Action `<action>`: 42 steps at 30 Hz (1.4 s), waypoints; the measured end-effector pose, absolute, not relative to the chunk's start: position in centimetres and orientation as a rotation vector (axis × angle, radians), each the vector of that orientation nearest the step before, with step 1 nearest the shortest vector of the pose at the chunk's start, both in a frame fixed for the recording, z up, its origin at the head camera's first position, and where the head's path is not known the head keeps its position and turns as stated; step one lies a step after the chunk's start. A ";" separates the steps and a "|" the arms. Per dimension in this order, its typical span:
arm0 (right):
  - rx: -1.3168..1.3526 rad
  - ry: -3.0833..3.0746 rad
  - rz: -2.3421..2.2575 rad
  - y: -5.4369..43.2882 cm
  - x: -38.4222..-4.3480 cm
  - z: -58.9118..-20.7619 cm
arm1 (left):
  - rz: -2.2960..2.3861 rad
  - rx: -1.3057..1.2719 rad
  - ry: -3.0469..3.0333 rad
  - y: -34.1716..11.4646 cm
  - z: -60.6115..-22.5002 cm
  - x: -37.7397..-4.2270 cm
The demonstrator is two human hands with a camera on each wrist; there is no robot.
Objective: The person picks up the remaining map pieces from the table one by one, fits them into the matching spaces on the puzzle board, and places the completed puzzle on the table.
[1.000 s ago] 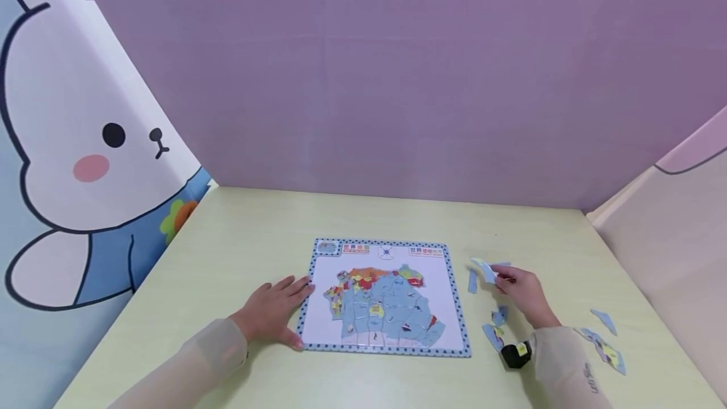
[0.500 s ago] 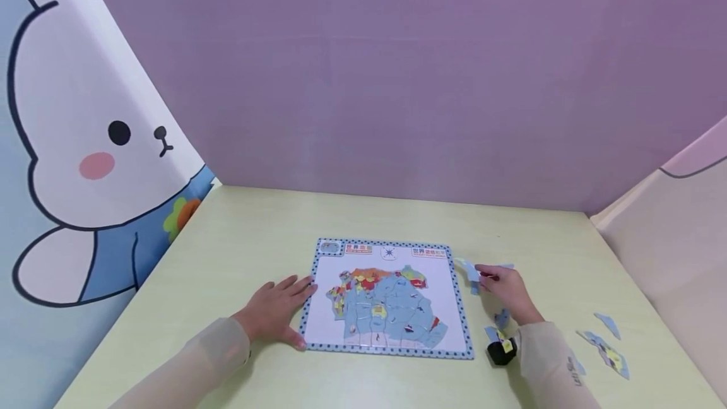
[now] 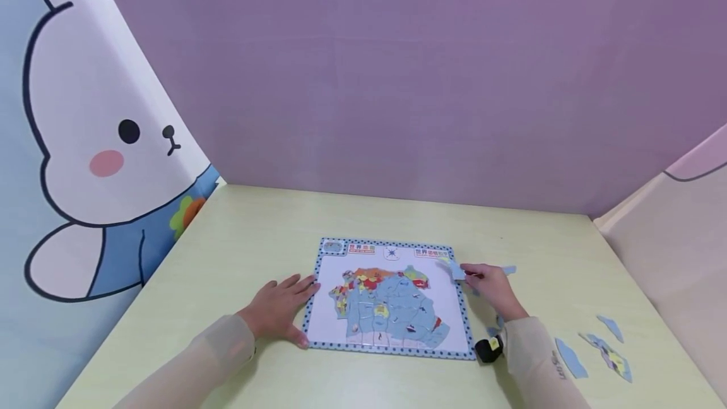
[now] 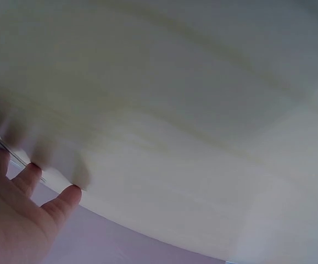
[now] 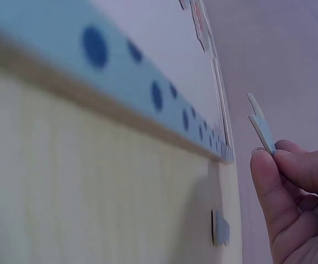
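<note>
Right hand [image 3: 491, 287]: thumb and fingertips pinch a blue puzzle piece [image 3: 456, 270] by one end; its forked end projects free. In the head view, the piece overlaps the board's right border near the upper corner. The right wrist view shows it raised off the tabletop; height over the board cannot be judged.

Left hand [image 3: 278, 311]: fingers spread, tips on the board's left edge, thumb at the near left corner.

Puzzle board [image 3: 392, 353]: flat on the table, between the hands; dotted blue border. Joined map pieces [image 3: 397, 302] fill its middle. White margin is wide along the right and far sides, narrow at left, nearly nil at the near border.

Right of board: a small blue piece [image 3: 509, 269] just behind the right hand; others partly hidden under the wrist. Three loose pieces [image 3: 609, 353] lie further right, beyond the sleeve [image 3: 539, 358].

Table [image 3: 267, 219]: a strip of tabletop separates the board's far edge from the purple backdrop [image 3: 397, 81]; a wider stretch runs left to the rabbit-print drape [image 3: 79, 137].
</note>
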State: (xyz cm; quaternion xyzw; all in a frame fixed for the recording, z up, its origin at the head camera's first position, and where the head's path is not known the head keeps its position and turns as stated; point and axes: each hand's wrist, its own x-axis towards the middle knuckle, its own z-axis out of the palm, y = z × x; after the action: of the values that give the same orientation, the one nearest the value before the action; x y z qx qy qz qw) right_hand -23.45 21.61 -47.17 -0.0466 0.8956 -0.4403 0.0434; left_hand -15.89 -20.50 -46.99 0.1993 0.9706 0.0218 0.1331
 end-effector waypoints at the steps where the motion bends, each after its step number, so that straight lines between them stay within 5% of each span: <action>1: -0.124 2.723 -1.357 21.5 -23.4 -47.1 | 0.068 0.581 2.815 -20.5 -47.0 -15.9; 42: 0.062 2.562 -1.368 17.5 -23.5 -46.3 | 0.043 0.570 2.821 -20.2 -47.0 -15.8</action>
State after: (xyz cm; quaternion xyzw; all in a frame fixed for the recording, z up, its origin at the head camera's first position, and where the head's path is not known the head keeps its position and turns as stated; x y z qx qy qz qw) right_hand -23.53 17.50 -46.32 0.0214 0.8758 -0.4676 0.1181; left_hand -15.79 -20.24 -46.97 0.1962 0.9716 0.0147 0.1314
